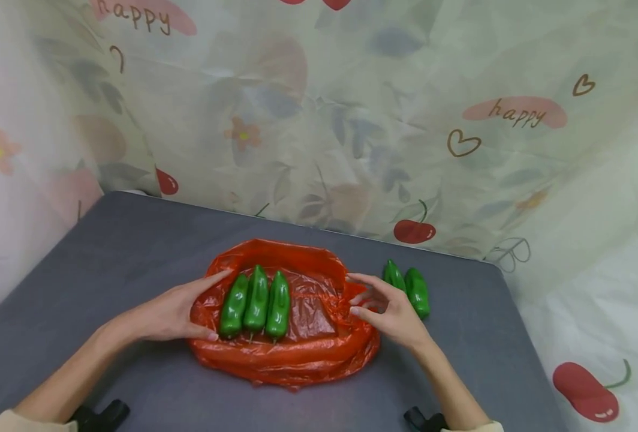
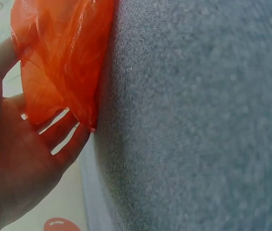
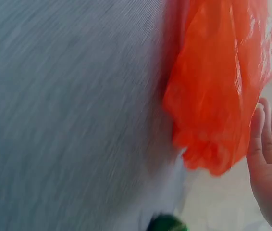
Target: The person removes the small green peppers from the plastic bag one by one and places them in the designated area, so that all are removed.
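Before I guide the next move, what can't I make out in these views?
Head view: the lower part of one loose pepper, behind the right hand.
Left wrist view: the three peppers in the red bag, hidden by its side.
Right wrist view: a green object, blurred and cut off by the bottom edge.

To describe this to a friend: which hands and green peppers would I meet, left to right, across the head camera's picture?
Left hand, first green chili pepper, second green chili pepper, third green chili pepper, right hand, outermost green chili pepper. The partly hidden pepper overlaps the right hand, so it is left out.
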`<state>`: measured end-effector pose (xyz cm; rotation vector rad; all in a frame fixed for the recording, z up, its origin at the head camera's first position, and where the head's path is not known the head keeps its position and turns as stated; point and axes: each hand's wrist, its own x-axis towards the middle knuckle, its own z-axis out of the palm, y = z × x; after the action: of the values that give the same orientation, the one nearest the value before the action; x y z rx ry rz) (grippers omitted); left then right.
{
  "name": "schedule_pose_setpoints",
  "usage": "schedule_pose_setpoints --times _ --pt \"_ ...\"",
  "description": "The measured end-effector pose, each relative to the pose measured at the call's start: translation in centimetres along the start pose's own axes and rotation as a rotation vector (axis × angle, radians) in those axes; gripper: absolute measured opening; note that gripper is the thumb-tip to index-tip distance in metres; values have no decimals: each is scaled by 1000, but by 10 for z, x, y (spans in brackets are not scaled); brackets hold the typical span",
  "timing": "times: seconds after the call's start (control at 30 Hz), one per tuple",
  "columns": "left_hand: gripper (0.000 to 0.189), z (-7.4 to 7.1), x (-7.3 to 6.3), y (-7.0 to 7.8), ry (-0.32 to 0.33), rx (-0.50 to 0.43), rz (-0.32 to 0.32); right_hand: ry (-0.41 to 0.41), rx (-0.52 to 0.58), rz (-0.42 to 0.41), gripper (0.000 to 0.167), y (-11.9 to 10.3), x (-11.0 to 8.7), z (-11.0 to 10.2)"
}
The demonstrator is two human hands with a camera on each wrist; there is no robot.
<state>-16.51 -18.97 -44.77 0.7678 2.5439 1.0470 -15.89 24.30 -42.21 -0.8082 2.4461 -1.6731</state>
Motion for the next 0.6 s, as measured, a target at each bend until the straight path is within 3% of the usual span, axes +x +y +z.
schedule_pose_setpoints --times 0.3,0.6 --pt "106 0 2 -2 4 23 23 -63 3 26 56 -6 20 31" --pt "106 1 1 -1 -6 38 13 -81 -43 108 58 -13 25 60"
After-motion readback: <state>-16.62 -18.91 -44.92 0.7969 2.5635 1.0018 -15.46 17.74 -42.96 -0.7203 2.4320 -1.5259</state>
